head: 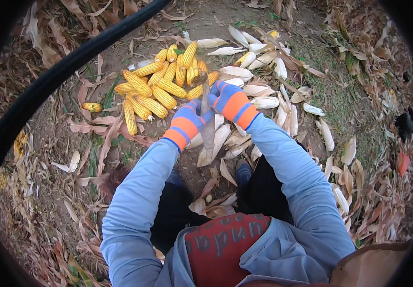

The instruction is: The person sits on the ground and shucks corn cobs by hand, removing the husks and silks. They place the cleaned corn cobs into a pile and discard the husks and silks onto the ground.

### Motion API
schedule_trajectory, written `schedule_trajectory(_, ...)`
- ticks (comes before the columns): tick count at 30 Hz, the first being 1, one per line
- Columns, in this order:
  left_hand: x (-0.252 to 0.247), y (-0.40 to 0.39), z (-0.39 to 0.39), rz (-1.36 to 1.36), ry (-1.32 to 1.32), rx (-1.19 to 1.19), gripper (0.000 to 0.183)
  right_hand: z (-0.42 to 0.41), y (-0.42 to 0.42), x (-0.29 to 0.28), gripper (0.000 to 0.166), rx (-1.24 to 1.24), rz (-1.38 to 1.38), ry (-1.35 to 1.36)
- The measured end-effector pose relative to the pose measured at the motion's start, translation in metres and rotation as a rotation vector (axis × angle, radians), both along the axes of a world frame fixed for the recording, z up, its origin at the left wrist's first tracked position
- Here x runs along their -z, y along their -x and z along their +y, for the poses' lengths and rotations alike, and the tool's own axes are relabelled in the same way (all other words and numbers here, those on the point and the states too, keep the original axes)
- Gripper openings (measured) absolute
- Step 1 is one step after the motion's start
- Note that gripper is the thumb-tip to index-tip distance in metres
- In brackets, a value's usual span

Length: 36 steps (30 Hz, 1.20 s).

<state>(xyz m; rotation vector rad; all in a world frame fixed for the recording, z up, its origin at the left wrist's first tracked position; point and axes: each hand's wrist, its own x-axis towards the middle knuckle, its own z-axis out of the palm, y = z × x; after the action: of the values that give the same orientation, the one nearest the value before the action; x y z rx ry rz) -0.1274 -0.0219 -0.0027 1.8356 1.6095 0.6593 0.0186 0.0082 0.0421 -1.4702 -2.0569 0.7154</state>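
A greyish, dry corn husk (208, 134) hangs upright and slightly blurred between my two gloved hands, its dark brown end on top. Whether an ear is inside, I cannot tell. My left hand (188, 122), in a blue and orange knit glove, grips it from the left with the thumb across it. My right hand (230, 102), gloved alike, pinches it higher up on the right. Just beyond lies a pile of bare yellow corn ears (161, 84). Ears in pale husks (262, 89) are spread to the right, and loose husks (217, 143) lie below my hands.
One short yellow ear (92, 107) lies apart at left. A black curved bar (73, 62) crosses the upper left view. Dry stalks and leaves (375, 204) cover the ground around. A dark bird (407, 123) and a red scrap (403, 164) are at far right. My shoes (243, 173) stand below.
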Motion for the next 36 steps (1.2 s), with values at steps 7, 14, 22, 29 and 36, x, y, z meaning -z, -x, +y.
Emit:
schedule_trajectory(7, -0.008, 0.002, -0.001, -0.113, 0.146, 0.032, 0.042, 0.006, 0.000, 0.007, 0.017, -0.007, 0.046, 0.003)
schedule_trajectory(14, -0.028, 0.019, -0.001, -0.543, 0.489, 0.218, 0.035, 0.011, -0.011, 0.009, 0.019, -0.099, 0.498, 0.458)
schedule_trajectory(22, -0.008, 0.030, 0.017, -0.412, 0.097, -0.064, 0.040, -0.003, 0.011, 0.013, 0.015, -0.190, 0.171, 0.073)
schedule_trajectory(29, -0.012, 0.032, 0.012, -0.528, 0.259, -0.046, 0.032, -0.007, 0.014, 0.011, 0.014, -0.200, 0.123, 0.067)
schedule_trajectory(36, -0.018, 0.025, 0.010, -0.218, 0.066, 0.014, 0.024, -0.007, 0.013, 0.014, 0.013, -0.199, 0.045, 0.013)
